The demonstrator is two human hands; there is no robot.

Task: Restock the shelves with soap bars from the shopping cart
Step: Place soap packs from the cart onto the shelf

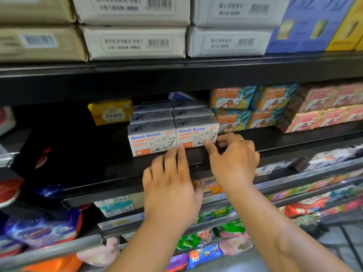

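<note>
Two white "Goat Soap" boxes stand side by side at the front of the dark middle shelf (98, 169): a left box (151, 139) and a right box (197, 134), with more white boxes stacked behind them. My left hand (170, 185) reaches up with straight fingers, and its fingertips touch the lower front of the right box. My right hand (233, 158) is at that box's right end, thumb on its front and fingers curled round its side. The shopping cart is out of view.
A yellow soap box (111, 111) sits further back on the left. Orange-and-teal (232, 107) and pink (322, 110) Goat Soap boxes fill the shelf's right side. Large paper-wrapped packs (135, 44) lie on the shelf above. Detergent bags (39, 228) and packets crowd the lower shelves.
</note>
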